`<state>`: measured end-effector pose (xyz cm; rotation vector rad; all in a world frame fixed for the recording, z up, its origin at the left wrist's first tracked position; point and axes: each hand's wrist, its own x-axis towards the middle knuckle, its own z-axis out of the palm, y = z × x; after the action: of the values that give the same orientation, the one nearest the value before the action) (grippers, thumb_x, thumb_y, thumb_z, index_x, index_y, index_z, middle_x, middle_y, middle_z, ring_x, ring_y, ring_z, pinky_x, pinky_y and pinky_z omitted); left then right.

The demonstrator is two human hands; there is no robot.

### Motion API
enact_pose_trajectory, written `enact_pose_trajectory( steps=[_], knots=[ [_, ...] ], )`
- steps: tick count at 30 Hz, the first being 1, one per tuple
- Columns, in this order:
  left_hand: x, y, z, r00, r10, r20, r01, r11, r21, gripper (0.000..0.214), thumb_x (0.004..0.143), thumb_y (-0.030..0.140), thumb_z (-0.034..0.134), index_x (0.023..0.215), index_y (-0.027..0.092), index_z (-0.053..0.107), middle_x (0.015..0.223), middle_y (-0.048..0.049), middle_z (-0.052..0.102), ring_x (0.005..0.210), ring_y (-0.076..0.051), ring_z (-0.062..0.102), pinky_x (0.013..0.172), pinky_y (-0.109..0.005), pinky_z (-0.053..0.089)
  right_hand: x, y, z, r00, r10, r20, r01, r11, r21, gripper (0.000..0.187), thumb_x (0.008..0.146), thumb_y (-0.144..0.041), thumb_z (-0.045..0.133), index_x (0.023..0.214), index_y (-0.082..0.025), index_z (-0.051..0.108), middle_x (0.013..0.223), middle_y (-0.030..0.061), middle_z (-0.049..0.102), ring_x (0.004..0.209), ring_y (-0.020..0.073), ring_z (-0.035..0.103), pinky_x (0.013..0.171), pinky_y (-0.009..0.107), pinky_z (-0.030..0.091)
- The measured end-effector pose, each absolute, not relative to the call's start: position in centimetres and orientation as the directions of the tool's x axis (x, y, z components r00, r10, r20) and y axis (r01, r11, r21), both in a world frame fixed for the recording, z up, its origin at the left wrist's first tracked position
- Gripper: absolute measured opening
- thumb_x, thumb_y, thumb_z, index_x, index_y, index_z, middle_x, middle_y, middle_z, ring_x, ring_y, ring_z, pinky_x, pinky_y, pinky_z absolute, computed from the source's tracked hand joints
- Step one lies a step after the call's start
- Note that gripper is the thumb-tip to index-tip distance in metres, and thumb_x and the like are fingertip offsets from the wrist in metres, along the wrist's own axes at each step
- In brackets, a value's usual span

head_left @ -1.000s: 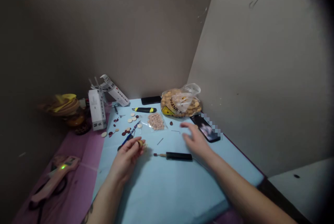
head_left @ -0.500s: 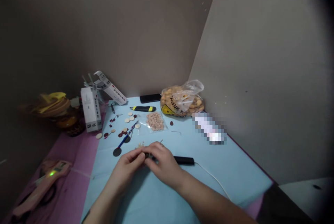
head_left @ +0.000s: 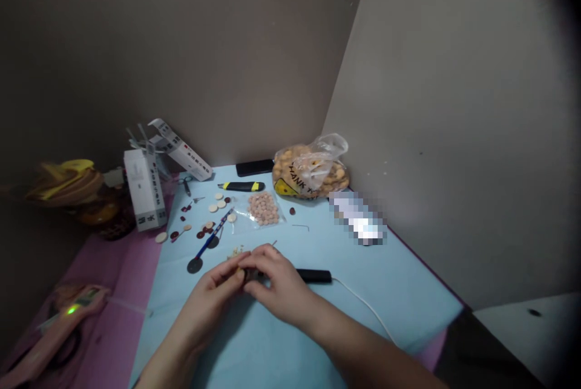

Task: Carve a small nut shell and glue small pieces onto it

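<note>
My left hand (head_left: 216, 285) and my right hand (head_left: 279, 283) meet over the blue sheet, fingertips pinched together around a small dark brown piece (head_left: 247, 274). The fingers cover most of the piece, so its kind cannot be made out. Just behind my right hand lies a black, pen-like electric tool (head_left: 316, 276) with a white cord (head_left: 356, 298); its front end is hidden by the hand. Pale crumbs (head_left: 236, 251) are scattered just beyond my left fingertips. A blue stick (head_left: 213, 236) with a dark disc (head_left: 195, 265) near its lower end lies to the left.
Farther back are a small clear bag of beige beads (head_left: 263, 209), a black-and-yellow cutter (head_left: 242, 186), a larger bag of nuts (head_left: 308, 176) and a black phone (head_left: 254, 167). White boxes (head_left: 145, 189) stand left, near several loose discs (head_left: 212, 208). A pixelated object (head_left: 358, 218) lies right.
The whole view has shifted slightly, with things appearing a little farther left. Both hands stay together around the small brown piece, which shows a bit more between the fingers.
</note>
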<state>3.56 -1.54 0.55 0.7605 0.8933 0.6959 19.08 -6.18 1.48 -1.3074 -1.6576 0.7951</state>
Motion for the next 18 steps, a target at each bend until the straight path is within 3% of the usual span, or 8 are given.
enact_pose_trajectory(
  steps=[2, 5, 7, 8, 11, 18],
  knots=[
    [3.6, -1.5, 0.8, 0.428, 0.779, -0.458, -0.220, 0.581, 0.783, 0.039, 0.068, 0.023, 0.080, 0.106, 0.017, 0.073, 0.102, -0.0104, 0.075, 0.083, -0.017, 0.067, 0.073, -0.023, 0.052, 21.5, -7.5, 3.1, -0.124, 0.974, 0.191, 0.489, 0.228, -0.842, 0.062, 0.074, -0.015, 0.068, 0.132, -0.027, 0.051, 0.125, 0.0065, 0.058, 0.111, 0.0215, 0.056, 0.096, 0.037, 0.046],
    [3.5, -1.3, 1.2, 0.396, 0.778, -0.488, -0.265, 0.606, 0.750, 0.030, 0.072, 0.017, 0.075, 0.102, 0.013, 0.072, 0.095, -0.0106, 0.074, 0.069, -0.012, 0.065, 0.063, -0.020, 0.054, 29.1, -9.5, 4.0, 0.287, 0.936, 0.206, 0.565, 0.008, -0.825, 0.039, 0.087, -0.022, 0.049, 0.126, -0.026, 0.051, 0.123, 0.0073, 0.061, 0.100, 0.0194, 0.060, 0.085, 0.036, 0.051],
    [3.3, -1.1, 1.3, 0.367, 0.800, -0.475, -0.310, 0.587, 0.748, 0.025, 0.076, 0.013, 0.069, 0.101, 0.011, 0.071, 0.093, -0.0096, 0.073, 0.065, -0.011, 0.064, 0.059, -0.019, 0.054, 35.5, -10.5, 2.8, 0.581, 0.757, 0.297, 0.616, -0.171, -0.769, 0.032, 0.087, -0.027, 0.044, 0.118, -0.023, 0.052, 0.116, 0.0091, 0.065, 0.097, 0.0210, 0.063, 0.084, 0.038, 0.051],
    [3.2, -0.9, 1.3, 0.346, 0.810, -0.474, -0.330, 0.578, 0.747, 0.023, 0.078, 0.011, 0.066, 0.101, 0.011, 0.071, 0.091, -0.0090, 0.072, 0.062, -0.011, 0.063, 0.056, -0.019, 0.055, 38.4, -10.8, 1.8, 0.635, 0.713, 0.297, 0.613, -0.231, -0.756, 0.031, 0.086, -0.026, 0.043, 0.115, -0.020, 0.053, 0.112, 0.0124, 0.067, 0.097, 0.0238, 0.063, 0.086, 0.043, 0.050],
    [3.0, -0.4, 1.1, 0.275, 0.824, -0.496, -0.373, 0.567, 0.734, 0.022, 0.081, 0.006, 0.058, 0.099, 0.009, 0.069, 0.088, -0.0088, 0.070, 0.058, -0.009, 0.063, 0.052, -0.017, 0.055, 44.1, -11.4, -1.7, 0.661, 0.694, 0.286, 0.626, -0.301, -0.720, 0.028, 0.079, -0.022, 0.042, 0.101, -0.017, 0.058, 0.098, 0.0155, 0.071, 0.096, 0.0290, 0.063, 0.090, 0.052, 0.046],
    [2.9, 0.0, 0.9, 0.238, 0.827, -0.510, -0.396, 0.562, 0.726, 0.022, 0.083, 0.003, 0.054, 0.099, 0.010, 0.066, 0.090, -0.0094, 0.070, 0.056, -0.009, 0.063, 0.050, -0.018, 0.057, 44.8, -11.0, -5.4, 0.547, 0.778, 0.307, 0.730, -0.264, -0.631, 0.031, 0.071, -0.021, 0.047, 0.097, -0.020, 0.064, 0.102, 0.0103, 0.073, 0.102, 0.0297, 0.059, 0.095, 0.048, 0.043]
  ],
)
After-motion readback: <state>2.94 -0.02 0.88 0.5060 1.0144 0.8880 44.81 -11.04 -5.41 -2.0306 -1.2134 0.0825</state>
